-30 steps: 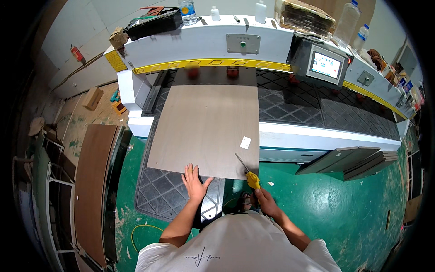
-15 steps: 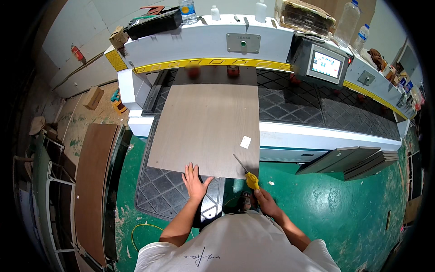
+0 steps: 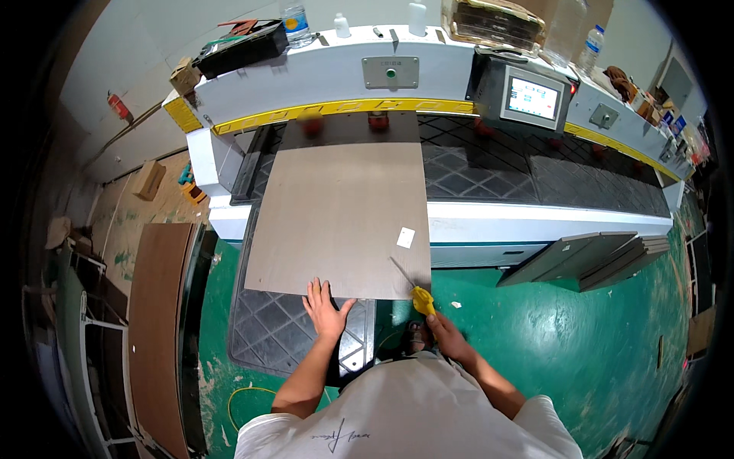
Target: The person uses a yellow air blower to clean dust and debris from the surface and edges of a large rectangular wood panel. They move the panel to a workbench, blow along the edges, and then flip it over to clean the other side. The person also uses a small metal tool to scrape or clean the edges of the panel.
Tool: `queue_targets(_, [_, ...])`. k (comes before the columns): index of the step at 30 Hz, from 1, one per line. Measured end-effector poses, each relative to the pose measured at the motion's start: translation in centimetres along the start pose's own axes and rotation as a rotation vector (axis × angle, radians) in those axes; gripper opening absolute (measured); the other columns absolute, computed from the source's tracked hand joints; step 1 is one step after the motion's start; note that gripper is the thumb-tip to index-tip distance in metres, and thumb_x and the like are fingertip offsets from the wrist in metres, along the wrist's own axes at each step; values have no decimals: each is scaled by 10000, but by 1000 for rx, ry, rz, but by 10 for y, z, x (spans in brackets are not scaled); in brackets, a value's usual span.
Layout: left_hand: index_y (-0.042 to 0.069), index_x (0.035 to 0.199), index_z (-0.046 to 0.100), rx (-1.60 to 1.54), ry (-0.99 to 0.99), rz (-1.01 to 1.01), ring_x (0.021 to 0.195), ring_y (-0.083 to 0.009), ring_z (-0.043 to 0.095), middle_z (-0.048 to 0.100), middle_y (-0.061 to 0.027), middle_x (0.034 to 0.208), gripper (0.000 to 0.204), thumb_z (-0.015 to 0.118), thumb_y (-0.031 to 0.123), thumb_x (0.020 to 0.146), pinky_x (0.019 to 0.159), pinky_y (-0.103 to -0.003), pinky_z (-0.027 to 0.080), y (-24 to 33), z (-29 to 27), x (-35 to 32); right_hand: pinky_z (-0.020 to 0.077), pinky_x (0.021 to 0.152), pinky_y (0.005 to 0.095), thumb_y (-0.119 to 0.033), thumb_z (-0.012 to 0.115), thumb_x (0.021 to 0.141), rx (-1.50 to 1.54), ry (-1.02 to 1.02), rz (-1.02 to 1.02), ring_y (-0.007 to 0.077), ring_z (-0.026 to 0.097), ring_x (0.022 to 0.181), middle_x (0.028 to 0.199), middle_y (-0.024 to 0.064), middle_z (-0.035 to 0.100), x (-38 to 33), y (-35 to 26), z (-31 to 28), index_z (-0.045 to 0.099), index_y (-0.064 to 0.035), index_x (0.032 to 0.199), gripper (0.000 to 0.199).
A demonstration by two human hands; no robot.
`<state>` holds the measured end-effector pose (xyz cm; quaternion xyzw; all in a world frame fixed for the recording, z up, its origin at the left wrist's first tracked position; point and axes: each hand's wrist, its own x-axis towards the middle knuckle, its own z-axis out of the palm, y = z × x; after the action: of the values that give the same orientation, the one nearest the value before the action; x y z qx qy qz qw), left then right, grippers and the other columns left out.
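Note:
A large grey-brown wooden panel [image 3: 340, 218] lies flat on the black patterned machine bed, with a small white sticker [image 3: 405, 237] near its right edge. My left hand [image 3: 325, 310] rests with fingers spread against the panel's near edge. My right hand [image 3: 443, 333] grips a yellow-handled tool [image 3: 422, 300] whose thin metal blade points up-left onto the panel's near right corner.
A white and yellow machine [image 3: 382, 76] runs across the back, with a touchscreen box [image 3: 531, 96] at right. Bottles and boxes stand on top of it. Stacked grey panels [image 3: 589, 256] lie at right. A brown board [image 3: 157, 321] leans at left. The floor is green.
My right hand and the yellow-handled tool have shifted slightly along the panel's near right corner. My left hand and the panel stay in place.

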<state>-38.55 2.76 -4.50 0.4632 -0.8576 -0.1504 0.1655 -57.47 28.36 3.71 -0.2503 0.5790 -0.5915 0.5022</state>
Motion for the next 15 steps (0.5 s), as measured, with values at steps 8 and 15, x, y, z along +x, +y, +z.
queue_targets(8, [12, 1455, 462, -6, 23, 9, 1539, -370, 198, 336, -199, 1603, 927, 777, 582, 795, 1230, -617, 122, -2, 0, -2, 380, 466, 264, -498, 454, 1077, 249, 690, -56, 114, 500, 573, 711, 3, 507, -20, 2, -26, 510, -112, 932, 416])
queue_targets(15, [-7, 1488, 419, -18, 19, 21, 1538, -369, 201, 324, -206, 1609, 960, 773, 573, 811, 1236, -602, 116, -3, 1, -2, 455, 547, 310, -489, 417, 1090, 275, 247, 86, 190, 547, 573, 674, 113, 565, -101, 12, -19, 495, -56, 809, 522])
